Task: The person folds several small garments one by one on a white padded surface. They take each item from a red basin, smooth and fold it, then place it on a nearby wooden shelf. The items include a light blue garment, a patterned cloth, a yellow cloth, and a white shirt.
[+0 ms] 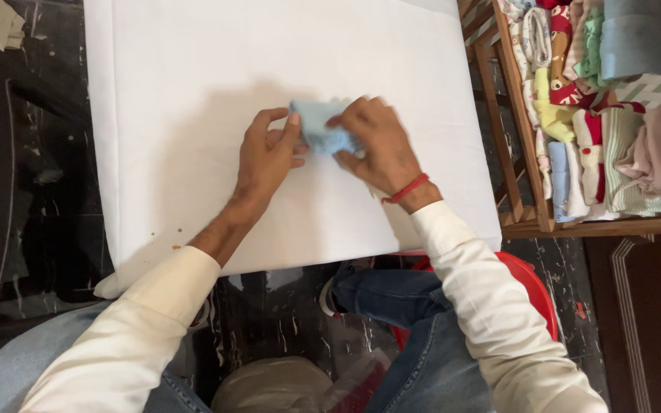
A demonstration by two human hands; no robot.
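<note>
Small pale-blue cloth (pixel 321 128), folded into a compact soft bundle, lying flat near the middle of the white padded board (pixel 193 76), partly covered by fingers.

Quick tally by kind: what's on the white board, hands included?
Light blue cloth: 1
Hands on the cloth: 2, left hand and right hand
Total: 3, all on the white board

Bare white board (pixel 193 92), shelf (pixel 545 222) rightward
</note>
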